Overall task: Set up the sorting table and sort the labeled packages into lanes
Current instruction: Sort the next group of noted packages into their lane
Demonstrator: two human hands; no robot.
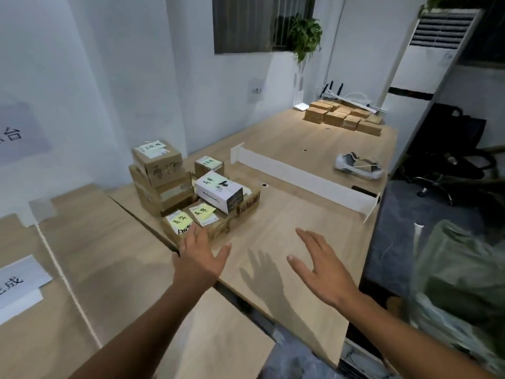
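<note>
Both released, fingers spread, nothing held: left grip (200,255) at the near edge of the labeled packages (196,192) piled on the bench (300,228), right grip (319,272) over bare wood. A white divider (303,176) stands beyond the pile.

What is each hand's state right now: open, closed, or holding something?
Left hand: open, fingers straight, holding nothing.
Right hand: open, holding nothing, above the table.
</note>
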